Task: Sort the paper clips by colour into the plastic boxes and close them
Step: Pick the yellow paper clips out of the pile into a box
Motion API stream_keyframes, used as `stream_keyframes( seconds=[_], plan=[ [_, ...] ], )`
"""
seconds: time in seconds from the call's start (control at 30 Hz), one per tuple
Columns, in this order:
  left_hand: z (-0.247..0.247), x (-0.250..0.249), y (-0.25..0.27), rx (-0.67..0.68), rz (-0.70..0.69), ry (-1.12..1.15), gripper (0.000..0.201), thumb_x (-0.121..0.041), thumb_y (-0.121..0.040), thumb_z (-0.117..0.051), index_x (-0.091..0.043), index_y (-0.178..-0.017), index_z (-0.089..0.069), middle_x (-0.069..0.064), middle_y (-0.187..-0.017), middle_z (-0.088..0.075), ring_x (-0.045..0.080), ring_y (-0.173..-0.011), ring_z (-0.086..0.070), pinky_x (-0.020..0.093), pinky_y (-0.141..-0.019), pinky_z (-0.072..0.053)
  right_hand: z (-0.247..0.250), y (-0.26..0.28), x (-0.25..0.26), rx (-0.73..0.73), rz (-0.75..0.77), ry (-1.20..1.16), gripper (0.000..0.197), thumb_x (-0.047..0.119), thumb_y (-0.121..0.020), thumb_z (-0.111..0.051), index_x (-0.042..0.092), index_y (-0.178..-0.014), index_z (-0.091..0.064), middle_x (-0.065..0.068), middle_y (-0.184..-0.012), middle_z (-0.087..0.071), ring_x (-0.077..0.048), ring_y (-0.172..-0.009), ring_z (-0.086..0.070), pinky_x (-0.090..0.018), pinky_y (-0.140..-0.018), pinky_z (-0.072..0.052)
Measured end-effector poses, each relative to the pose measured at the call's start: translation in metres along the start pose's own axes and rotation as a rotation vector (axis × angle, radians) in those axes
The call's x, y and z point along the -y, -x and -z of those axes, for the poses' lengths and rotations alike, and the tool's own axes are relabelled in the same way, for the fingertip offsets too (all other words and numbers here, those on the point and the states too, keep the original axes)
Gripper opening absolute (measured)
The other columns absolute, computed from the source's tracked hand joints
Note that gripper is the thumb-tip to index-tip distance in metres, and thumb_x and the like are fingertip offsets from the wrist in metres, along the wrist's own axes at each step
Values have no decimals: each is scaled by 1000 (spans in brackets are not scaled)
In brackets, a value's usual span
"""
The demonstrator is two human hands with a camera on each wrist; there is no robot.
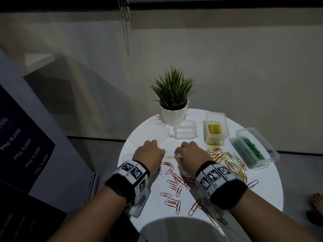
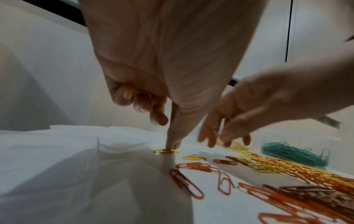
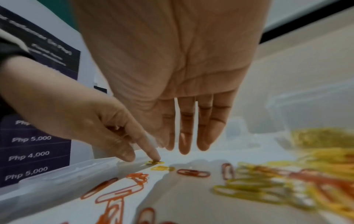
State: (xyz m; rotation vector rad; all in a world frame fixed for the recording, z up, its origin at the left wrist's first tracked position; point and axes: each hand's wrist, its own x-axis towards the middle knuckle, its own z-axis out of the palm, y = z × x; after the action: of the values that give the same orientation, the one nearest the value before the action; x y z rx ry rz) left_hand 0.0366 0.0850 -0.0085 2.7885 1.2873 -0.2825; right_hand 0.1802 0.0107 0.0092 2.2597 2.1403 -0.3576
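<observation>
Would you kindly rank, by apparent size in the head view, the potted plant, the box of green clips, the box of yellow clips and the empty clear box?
1. potted plant
2. box of green clips
3. box of yellow clips
4. empty clear box

The last two are nearly alike, and the green box lies nearer the camera, so true sizes stay unsure.

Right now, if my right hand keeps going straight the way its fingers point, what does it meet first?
Probably the empty clear plastic box beyond the right hand, in front of the potted plant; the bare table lies between, though depth is uncertain.
</observation>
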Motion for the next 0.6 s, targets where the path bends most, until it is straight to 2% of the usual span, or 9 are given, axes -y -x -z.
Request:
stream_keyframes(
  seconds=[0.07,0.17,0.27,0.37,0.43,0.5,0.57,0.6],
  plan=[
    [3,-1,-3,-76,29,55,21,-22,-93,-51,-24,-108,-66,4,-108,-47,25,-109,-44,34,-78,-43,3,-15,10,25,-26,-75,30,17,-93,-51,19,-123,-57,-6,-121,-52,-25,-118,-48,-40,-95,-46],
    [11,0,-12,-118,92,96,19,-26,-89,-58,-26,-106,-68,2,-110,-49,24,-108,-47,36,-81,-47,0,-28,21,64,-40,-40,27,16,-92,-54,14,-119,-56,-8,-122,-51,-27,-117,-51,-38,-91,-45],
    [15,-1,-18,-53,96,77,17,-24,-86,-63,-24,-103,-69,2,-109,-54,24,-106,-52,38,-82,-49,-5,-32,22,102,-79,-13,26,8,-89,-56,7,-115,-58,-11,-119,-57,-27,-112,-56,-34,-87,-47],
    [13,-2,-20,-2,78,86,17,-22,-90,-61,-19,-105,-68,4,-112,-57,25,-107,-54,39,-86,-50,-4,-26,12,124,-148,-126,17,12,-89,-53,8,-104,-60,-12,-112,-63,-27,-103,-61,-32,-84,-49],
    [12,-2,-20,13,62,90,16,-20,-92,-56,-17,-106,-64,5,-112,-57,26,-107,-54,36,-84,-49,1,-13,-1,38,-174,-258,10,13,-89,-51,13,-95,-59,-11,-105,-64,-26,-99,-61,-32,-84,-49],
    [11,-2,-20,22,41,114,13,-16,-91,-53,-16,-102,-60,5,-108,-57,25,-102,-54,34,-79,-47,7,5,-20,-85,-217,-482,10,10,-90,-49,17,-90,-57,-7,-99,-65,-23,-94,-62,-29,-80,-48],
    [11,-3,-20,41,8,150,11,-12,-88,-53,-16,-96,-59,4,-103,-59,23,-97,-55,33,-78,-47,12,26,-39,-165,-286,-661,17,9,-93,-46,18,-98,-59,-3,-98,-64,-18,-89,-61,-27,-75,-49],
    [11,-3,-20,56,-9,162,11,-11,-88,-52,-16,-95,-58,3,-101,-61,23,-95,-56,33,-78,-48,13,35,-48,-179,-316,-679,19,10,-94,-45,18,-103,-60,-3,-101,-64,-16,-89,-60,-26,-75,-47]
  ],
)
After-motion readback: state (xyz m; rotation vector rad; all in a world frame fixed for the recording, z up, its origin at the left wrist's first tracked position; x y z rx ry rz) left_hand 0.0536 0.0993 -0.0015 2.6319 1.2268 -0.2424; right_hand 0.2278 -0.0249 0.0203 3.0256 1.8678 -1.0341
